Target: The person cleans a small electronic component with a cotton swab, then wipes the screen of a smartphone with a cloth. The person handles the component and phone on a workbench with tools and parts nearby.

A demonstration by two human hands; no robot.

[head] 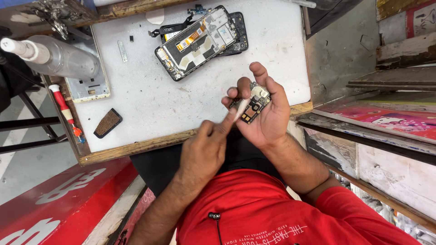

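- A small circuit board (255, 103) lies in the right hand (263, 115), held just above the near edge of the desk (150, 104).
- The right hand cups the board palm up, fingers curled around its edges.
- The left hand (204, 152) is nearly closed, pinching a white tool (240, 108) whose tip touches the board.
- Both forearms reach up from the red shirt (263, 213).
- An opened phone (200, 41) lies farther back on the desk.

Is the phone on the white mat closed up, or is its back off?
Open. The phone lies on the white mat with its back cover off, exposing internal boards and orange flex cables.
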